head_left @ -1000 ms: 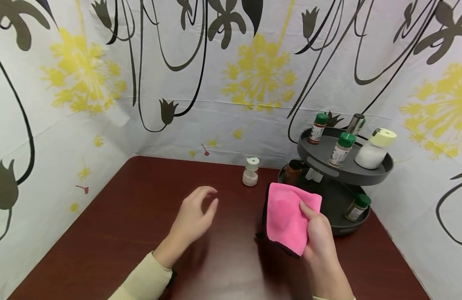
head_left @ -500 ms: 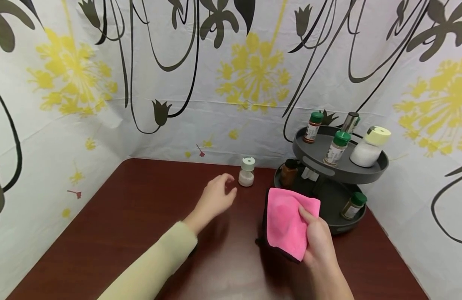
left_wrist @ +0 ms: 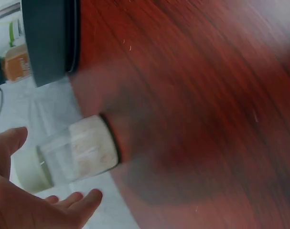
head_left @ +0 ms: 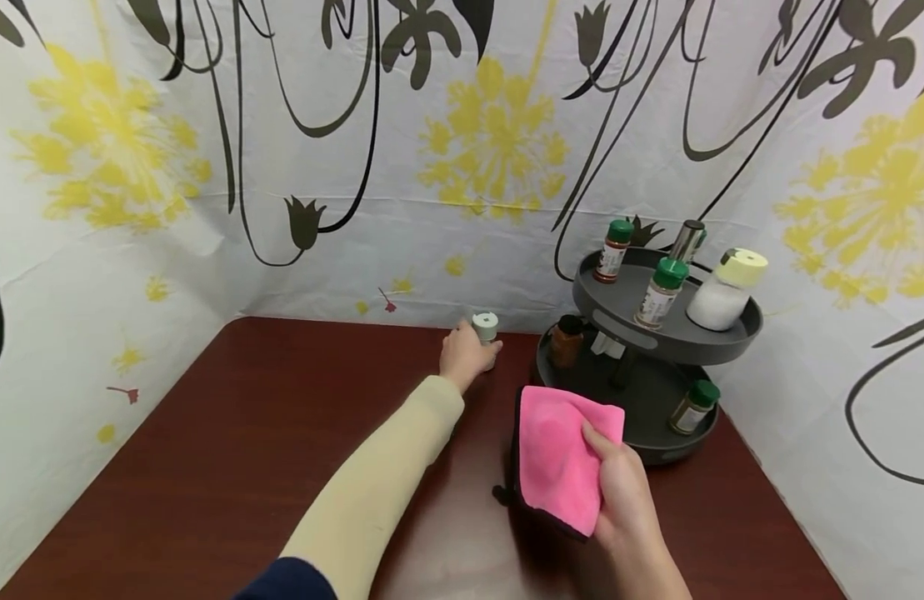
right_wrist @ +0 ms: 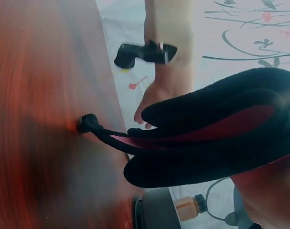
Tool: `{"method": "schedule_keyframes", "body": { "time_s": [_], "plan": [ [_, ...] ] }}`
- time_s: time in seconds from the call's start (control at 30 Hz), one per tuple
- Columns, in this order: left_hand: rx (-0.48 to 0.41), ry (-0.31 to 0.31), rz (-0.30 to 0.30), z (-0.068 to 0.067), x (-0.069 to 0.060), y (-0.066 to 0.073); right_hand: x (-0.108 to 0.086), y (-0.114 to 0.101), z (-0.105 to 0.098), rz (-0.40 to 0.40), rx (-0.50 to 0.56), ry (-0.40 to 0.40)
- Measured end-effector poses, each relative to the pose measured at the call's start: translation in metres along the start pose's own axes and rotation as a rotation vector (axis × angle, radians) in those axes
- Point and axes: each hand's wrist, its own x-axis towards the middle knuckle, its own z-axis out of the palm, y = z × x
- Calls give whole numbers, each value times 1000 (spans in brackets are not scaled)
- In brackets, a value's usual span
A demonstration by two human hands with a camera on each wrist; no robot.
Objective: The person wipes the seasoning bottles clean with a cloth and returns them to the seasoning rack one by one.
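Observation:
My left hand reaches the far side of the table, around a small clear jar with a pale green lid. In the left wrist view the jar holds whitish contents. The thumb and fingers of my left hand lie spread on either side of it; firm contact cannot be made out. My right hand holds a folded pink cloth with black edging, the thumb on its face. The right wrist view shows the cloth's dark folded layers and a black loop hanging from it.
At the right stands a two-tier dark grey turntable rack. Green-capped spice jars and a white bottle with a yellow cap stand on top. Below are a brown jar and another green-capped jar. A patterned sheet hangs behind the table.
My left hand has moved forward and right from the middle of the table to the small jar. My right hand still holds the pink cloth. The head view has shifted slightly right.

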Motion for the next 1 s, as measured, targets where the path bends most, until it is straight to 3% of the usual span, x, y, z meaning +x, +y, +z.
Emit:
{"method": "schedule_keyframes", "body": {
  "time_s": [0.23,0.5,0.6,0.73,0.87,1.0],
  "plan": [
    [-65,56,8,15,11,-11,-7,3,1,6,2,20],
    [-102,59,74,7,-4,-16,-12,5,0,-15,-26,4],
    [-137,95,137,-7,-8,-18,-9,4,5,-20,-25,-12],
    [-276,161,186,-27,-21,-20,-5,5,8,-2,-14,-37],
    [-444,193,203,-45,-46,-18,-3,6,9,21,43,-46],
    [-552,228,224,-70,-77,-15,-1,7,14,19,98,-74]
  ]
}}
